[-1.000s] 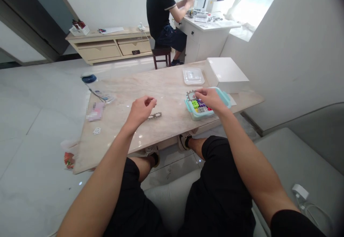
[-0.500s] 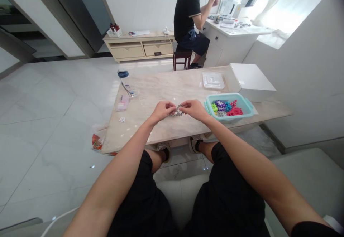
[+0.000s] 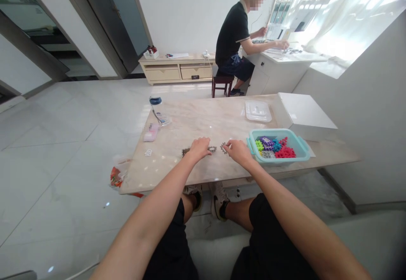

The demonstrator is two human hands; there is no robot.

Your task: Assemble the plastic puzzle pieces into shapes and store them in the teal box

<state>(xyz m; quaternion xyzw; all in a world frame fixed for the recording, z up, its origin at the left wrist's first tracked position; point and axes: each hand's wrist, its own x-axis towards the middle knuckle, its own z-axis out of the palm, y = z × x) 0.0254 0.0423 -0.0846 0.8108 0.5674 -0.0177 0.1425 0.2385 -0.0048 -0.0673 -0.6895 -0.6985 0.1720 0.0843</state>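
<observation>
My right hand (image 3: 239, 149) pinches a small grey gear-shaped piece (image 3: 223, 147) between thumb and fingertips, just above the table. To its left, my left hand (image 3: 199, 147) is closed over a grey toothed strip (image 3: 213, 148) that shows past the fingertips. Another part of grey toothed pieces (image 3: 185, 152) pokes out on the far side of the left wrist; whether it joins the strip is hidden. A narrow gap separates the pieces of the two hands. Beside my right hand stands a light-blue bin (image 3: 303, 146) with purple, red, blue, green and grey toothed pieces.
A clear lid (image 3: 258, 111) and a white box (image 3: 309, 110) lie behind the bin. On the table's left are a bottle (image 3: 157, 110), a pink packet (image 3: 151, 132) and a small white piece (image 3: 148, 153). Another person (image 3: 233, 30) sits at the white desk.
My hands, earlier together at one grey piece, are now apart, each with grey pieces. The view has tilted up, and the other person has lowered both hands to the desk.
</observation>
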